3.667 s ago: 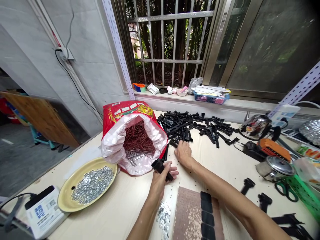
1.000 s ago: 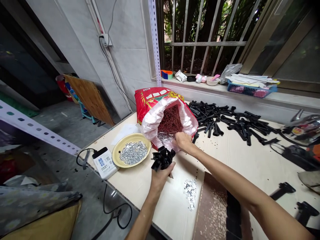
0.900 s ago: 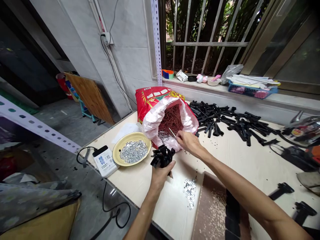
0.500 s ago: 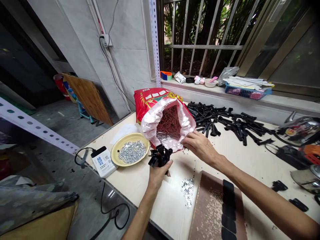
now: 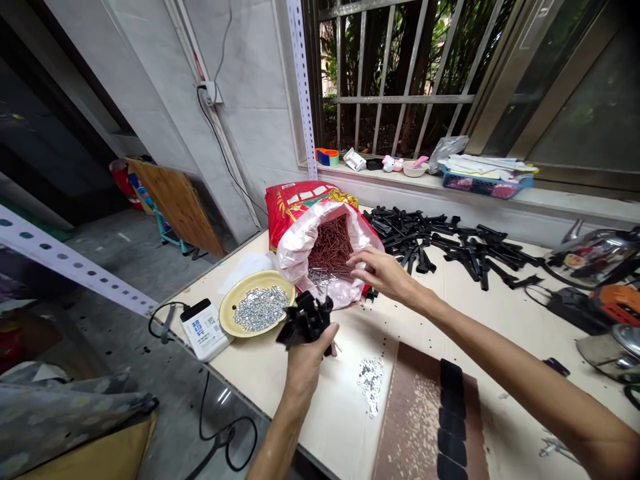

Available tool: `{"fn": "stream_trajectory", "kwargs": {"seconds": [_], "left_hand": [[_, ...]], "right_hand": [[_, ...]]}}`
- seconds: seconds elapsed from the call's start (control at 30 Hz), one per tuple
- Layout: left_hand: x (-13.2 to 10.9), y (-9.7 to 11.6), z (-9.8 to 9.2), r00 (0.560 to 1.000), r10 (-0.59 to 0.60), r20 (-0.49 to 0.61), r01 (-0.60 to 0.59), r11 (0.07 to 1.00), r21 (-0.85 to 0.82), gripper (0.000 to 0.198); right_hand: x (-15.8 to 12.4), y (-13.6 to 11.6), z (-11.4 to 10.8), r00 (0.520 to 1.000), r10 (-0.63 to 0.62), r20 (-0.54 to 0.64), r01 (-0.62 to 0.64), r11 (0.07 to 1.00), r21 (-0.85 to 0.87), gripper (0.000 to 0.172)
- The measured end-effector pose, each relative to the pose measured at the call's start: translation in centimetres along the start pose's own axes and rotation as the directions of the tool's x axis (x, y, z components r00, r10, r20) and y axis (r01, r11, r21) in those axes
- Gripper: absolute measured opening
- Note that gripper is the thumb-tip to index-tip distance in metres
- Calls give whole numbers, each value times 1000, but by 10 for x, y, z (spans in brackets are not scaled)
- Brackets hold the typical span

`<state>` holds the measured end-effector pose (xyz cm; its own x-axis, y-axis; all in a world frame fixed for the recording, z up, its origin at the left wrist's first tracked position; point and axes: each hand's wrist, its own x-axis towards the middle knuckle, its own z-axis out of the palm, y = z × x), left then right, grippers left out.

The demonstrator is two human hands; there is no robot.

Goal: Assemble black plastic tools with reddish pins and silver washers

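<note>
My left hand point(image 5: 306, 352) is closed round a bunch of black plastic parts point(image 5: 303, 320), held upright above the table's front edge. My right hand point(image 5: 381, 270) reaches into the mouth of a red sack with a pink liner point(image 5: 320, 235) full of reddish and silvery nails point(image 5: 330, 248). Its fingers are spread and slightly curled, and I see nothing in them. A yellow dish of small silver nuts point(image 5: 256, 309) sits left of the sack.
A pile of black plastic parts point(image 5: 440, 241) lies by the window. A small heap of silver washers point(image 5: 370, 380) and a brown board with black pads point(image 5: 430, 420) lie near the front. A white device with a cable point(image 5: 203, 328) sits at the table's left corner. Kettles stand right.
My right hand left the sack, came toward the black parts, then reached back to the sack's mouth. My left hand with the bunch shifted slightly left. The view turned left since the earliest frame.
</note>
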<state>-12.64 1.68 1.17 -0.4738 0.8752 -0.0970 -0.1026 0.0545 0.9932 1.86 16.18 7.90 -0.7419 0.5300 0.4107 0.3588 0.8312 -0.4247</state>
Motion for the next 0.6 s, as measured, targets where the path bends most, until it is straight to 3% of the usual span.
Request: {"fn": "stream_trajectory", "kwargs": {"seconds": [0.07, 0.13, 0.3, 0.47, 0.6], "left_hand": [[-3, 6, 0, 999, 16, -38, -15, 1000, 10, 25], [-5, 9, 1, 999, -7, -32, 9, 997, 79, 28], [4, 6, -2, 996, -56, -63, 63, 990, 122, 28], [7, -1, -3, 985, -16, -174, 34, 994, 105, 38], [1, -2, 3, 994, -40, -104, 50, 994, 97, 35]], "right_hand": [[12, 14, 22, 972, 229, 51, -225, 972, -74, 17], [25, 22, 49, 917, 380, 124, -356, 917, -180, 21], [55, 26, 98, 840, 518, 162, -457, 836, -303, 23], [69, 26, 104, 788, 575, 220, -482, 799, -359, 20], [68, 21, 101, 780, 579, 235, -484, 798, -360, 28]]}}
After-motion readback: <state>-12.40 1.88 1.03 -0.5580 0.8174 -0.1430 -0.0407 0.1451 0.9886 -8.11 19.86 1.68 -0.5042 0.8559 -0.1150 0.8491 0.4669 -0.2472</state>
